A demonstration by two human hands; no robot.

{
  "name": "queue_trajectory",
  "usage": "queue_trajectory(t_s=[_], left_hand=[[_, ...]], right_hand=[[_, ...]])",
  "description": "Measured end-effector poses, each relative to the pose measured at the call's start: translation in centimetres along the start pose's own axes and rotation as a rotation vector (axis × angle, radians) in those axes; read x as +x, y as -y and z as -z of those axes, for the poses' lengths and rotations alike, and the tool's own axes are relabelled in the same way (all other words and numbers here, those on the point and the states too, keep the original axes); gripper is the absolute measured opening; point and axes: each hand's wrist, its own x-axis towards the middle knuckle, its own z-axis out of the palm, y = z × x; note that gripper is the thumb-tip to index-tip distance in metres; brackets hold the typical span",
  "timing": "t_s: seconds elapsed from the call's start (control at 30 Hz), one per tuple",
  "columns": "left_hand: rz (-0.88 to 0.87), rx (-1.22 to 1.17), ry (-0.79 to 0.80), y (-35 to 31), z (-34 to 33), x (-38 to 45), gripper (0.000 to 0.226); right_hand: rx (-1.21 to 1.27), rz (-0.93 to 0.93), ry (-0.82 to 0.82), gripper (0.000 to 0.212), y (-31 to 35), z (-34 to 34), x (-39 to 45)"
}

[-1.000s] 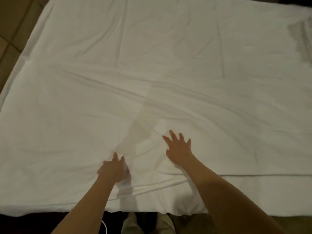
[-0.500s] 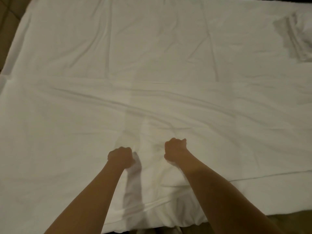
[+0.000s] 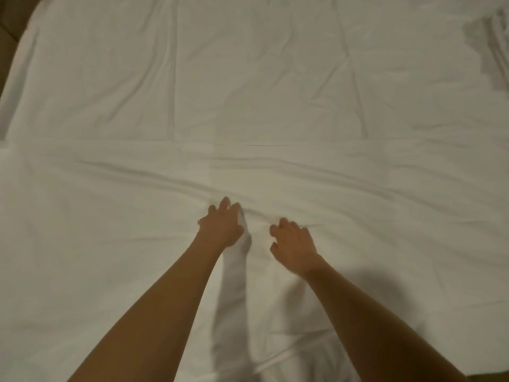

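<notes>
No readable text, no labels — plain white sheet (image 3: 248,92)

Looks like a bedroom to me, and I'm leaning over a bed. A wide white sheet (image 3: 248,78) fills nearly everything in front of me, creased and marked with fold lines. Brown floor (image 3: 11,20) peeks past its far left corner. Some folded white linen (image 3: 500,37) lies at the far right.

Left grip (image 3: 220,226) splayed, right grip (image 3: 293,248) loosely curled.
</notes>
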Motion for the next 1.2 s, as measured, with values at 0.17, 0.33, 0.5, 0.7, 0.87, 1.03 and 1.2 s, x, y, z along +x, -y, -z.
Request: queue_trajectory(t_s=[0.17,0.33,0.5,0.7,0.87,1.03,1.2], left_hand=[[0.168,0.038,0.055,0.6,-3.8,0.3,0.069],[0.312,-0.039,-0.024,-0.2,-2.2,3.1,0.072],[0.278,0.025,-0.08,-1.0,0.5,6.2,0.074],[0.173,0.079,-0.131,-2.5,3.7,9.9,0.087],[0.086,0.087,-0.104,-2.6,4.6,11.5,0.081],[0.125,-0.002,-0.141,-1.6,5.1,12.3,0.06],[0.123,-0.016,-0.331,-0.6,5.7,12.5,0.057]], right_hand=[[0.013,-0.053,-0.077,0.042,-4.9,1.9,3.2],[0.012,-0.15,-0.022,0.064,-10.2,4.1,6.8],[0.118,-0.241,-0.019,0.071,-13.4,6.6,10.5],[-0.012,-0.001,0.139,0.095,-13.7,8.3,13.4],[-0.107,0.183,0.087,0.1,-11.1,4.7,11.0],[-0.139,0.371,0.088,0.076,-10.6,3.9,9.6],[0.219,0.313,-0.118,0.04,-10.9,6.3,11.7]])
